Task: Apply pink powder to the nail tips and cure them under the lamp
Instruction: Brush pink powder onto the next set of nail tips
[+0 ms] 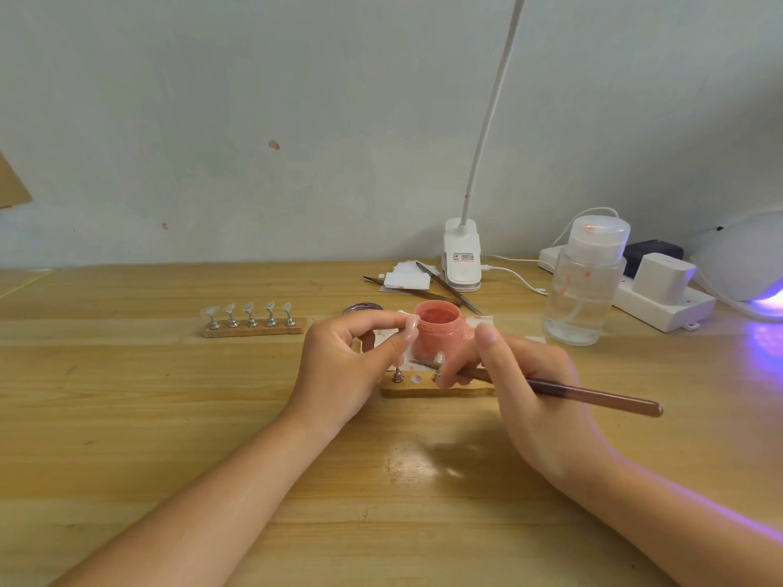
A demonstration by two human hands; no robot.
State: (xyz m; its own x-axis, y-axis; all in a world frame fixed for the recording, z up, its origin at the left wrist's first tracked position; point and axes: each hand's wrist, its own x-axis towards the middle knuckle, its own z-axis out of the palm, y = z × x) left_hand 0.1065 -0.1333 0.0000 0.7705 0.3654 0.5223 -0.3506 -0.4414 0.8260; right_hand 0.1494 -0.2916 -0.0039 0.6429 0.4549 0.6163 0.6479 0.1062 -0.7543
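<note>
An open jar of pink powder (pixel 437 334) stands at the middle of the wooden table. My left hand (pixel 347 366) pinches a pale nail tip (pixel 410 332) between thumb and fingers, right beside the jar's rim. My right hand (pixel 521 387) grips a brown brush (pixel 593 394) whose tip points left, low in front of the jar. Just below the jar lies a wooden nail stand (pixel 423 389) with metal pegs, partly hidden by my fingers. A second wooden stand (pixel 254 326) at the left carries several clear nail tips. The curing lamp (pixel 745 264) glows purple at the far right.
A clear pump bottle (pixel 587 286) stands right of the jar. Behind it lie a white power strip with a plug (pixel 661 290) and cables. A white clip lamp (pixel 462 256), white pads (pixel 404 281), spare brushes (pixel 445 290) and a dark lid (pixel 362 310) sit farther back.
</note>
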